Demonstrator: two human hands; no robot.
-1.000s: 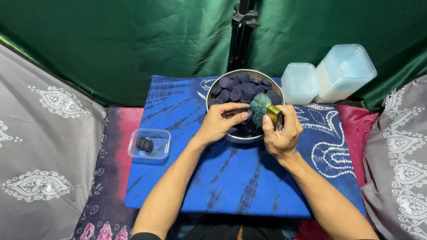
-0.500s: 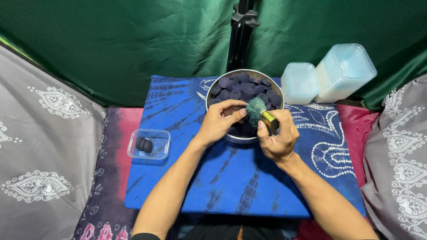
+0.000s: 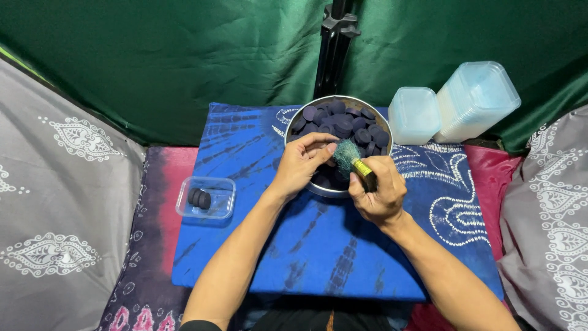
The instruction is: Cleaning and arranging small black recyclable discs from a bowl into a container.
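A dark green cloth backdrop (image 3: 153,61) hangs behind the whole scene, with a black stand pole (image 3: 334,43) rising at its middle. Grey patterned cushions (image 3: 61,202) flank both sides. Between them lies a blue tie-dye cloth (image 3: 331,245) spread over a pink and purple one.

At the far edge of the blue cloth stands a round metal bowl (image 3: 324,190) filled with dark purple discs (image 3: 343,122). To its right, two stacks of pale blue translucent containers (image 3: 453,107) lean against the backdrop. To the left, on the edge of the blue cloth, sits a small clear plastic box (image 3: 206,197) holding a few of the same dark discs.

The left hand (image 3: 303,162) is over the near side of the bowl, fingers curled and drawn together toward the thumb; whether they pinch a disc cannot be told. The right hand (image 3: 376,190) grips the yellow handle of a small brush (image 3: 355,162), fingers wrapped tight around it, its green bristle tuft touching the left fingertips.

Compared with a second ago, the brush has swung left and down, from standing apart above the right hand to meeting the left fingers, and the two hands have closed in on each other. The bowl, box and containers have not moved.
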